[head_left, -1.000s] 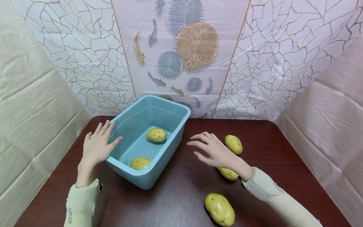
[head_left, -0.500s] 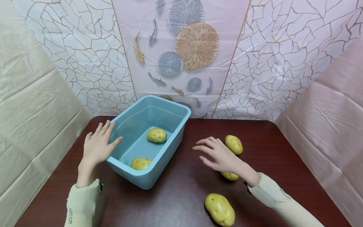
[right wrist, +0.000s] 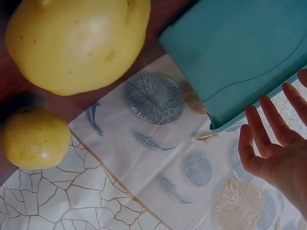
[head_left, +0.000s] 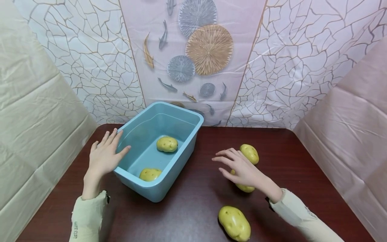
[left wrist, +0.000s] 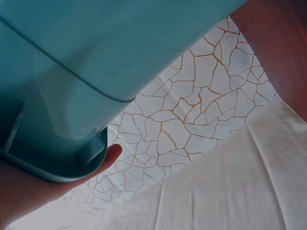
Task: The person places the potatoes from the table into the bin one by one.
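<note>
At the far left, a creased cream cloth [head_left: 39,101] hangs as a side wall. Next comes the left hand [head_left: 104,158], fingers straight and spread wide, resting on the left rim of a light-blue, rectangular, deep plastic bin [head_left: 176,168]; it grips nothing. Inside the bin, right of this hand, lie two glossy yellow, oval potatoes: a near potato [head_left: 150,174] by the front wall and a far potato [head_left: 167,144] farther back, well apart from each other. The bin stands at a slant on a dark red-brown table [head_left: 193,215].

Farther right, three more glossy yellow potatoes lie on the table. The front potato [head_left: 234,223] is on the near side of the right hand, clear of it. The middle potato [head_left: 245,188] is partly hidden beneath that hand. The right hand [head_left: 242,169] hovers, holding nothing, fingers loosely bent and thumb apart. The back potato [head_left: 249,154] lies just beyond it.
</note>
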The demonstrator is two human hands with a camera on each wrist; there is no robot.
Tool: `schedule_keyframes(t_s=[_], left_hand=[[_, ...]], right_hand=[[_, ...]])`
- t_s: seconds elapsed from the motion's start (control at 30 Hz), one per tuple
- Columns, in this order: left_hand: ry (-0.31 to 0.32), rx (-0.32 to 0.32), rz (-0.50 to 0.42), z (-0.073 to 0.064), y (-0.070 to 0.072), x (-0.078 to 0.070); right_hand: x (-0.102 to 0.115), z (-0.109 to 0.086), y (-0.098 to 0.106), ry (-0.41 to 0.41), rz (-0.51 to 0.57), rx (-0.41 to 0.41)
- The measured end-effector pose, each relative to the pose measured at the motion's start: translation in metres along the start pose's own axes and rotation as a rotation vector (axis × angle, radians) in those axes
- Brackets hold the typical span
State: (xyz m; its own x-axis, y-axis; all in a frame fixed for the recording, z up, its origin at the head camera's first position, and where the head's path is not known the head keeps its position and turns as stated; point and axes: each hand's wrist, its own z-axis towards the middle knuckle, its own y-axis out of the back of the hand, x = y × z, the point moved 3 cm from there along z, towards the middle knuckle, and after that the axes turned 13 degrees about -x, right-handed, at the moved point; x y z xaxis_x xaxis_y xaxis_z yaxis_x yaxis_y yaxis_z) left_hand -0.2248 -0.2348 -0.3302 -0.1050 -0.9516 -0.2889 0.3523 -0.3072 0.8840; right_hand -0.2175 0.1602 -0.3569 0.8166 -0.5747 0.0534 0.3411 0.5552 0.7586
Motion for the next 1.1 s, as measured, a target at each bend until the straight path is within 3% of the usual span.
schedule_keyframes(t_s=[0.57, 1.1], left_hand=[[-0.003, -0.013, 0.004, 0.000, -0.001, 0.001], [-0.005, -0.007, 0.002, 0.000, -0.002, 0.002]], right_hand=[[0.006, -0.027, -0.001, -0.021, 0.007, 0.001], [0.019, -0.043, -0.001, -0.038, 0.024, 0.069]])
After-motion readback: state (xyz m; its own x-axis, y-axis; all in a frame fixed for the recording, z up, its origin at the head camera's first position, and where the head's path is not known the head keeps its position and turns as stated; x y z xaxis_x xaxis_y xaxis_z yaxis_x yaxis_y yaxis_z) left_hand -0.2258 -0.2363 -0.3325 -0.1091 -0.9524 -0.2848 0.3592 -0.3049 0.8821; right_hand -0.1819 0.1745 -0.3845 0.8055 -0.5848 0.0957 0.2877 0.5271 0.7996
